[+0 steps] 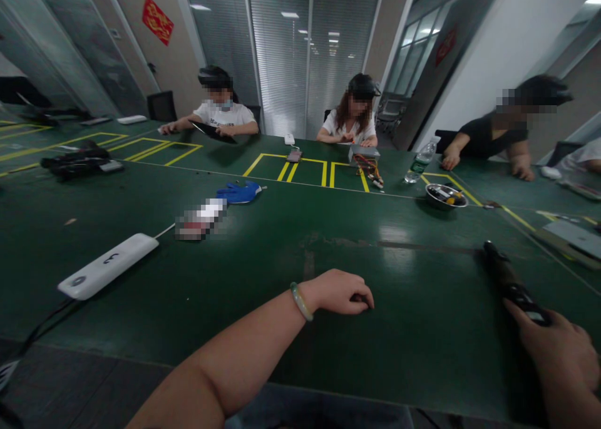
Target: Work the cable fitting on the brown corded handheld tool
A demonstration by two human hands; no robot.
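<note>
Head view: the right hand (558,360) has fingers (522,316) closed around a black handheld tool (502,272), the left hand (335,291) curled shut on the table (413,347).

Left hand (336,292): passage between power strip (107,266), bowl (446,196).

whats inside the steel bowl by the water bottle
The steel bowl holds a small yellow item and dark, silver pieces, too small to name; they hide the bowl's bottom.

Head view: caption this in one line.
Left hand rests on a dark green table; right hand touches a long black cylindrical tool.
</note>
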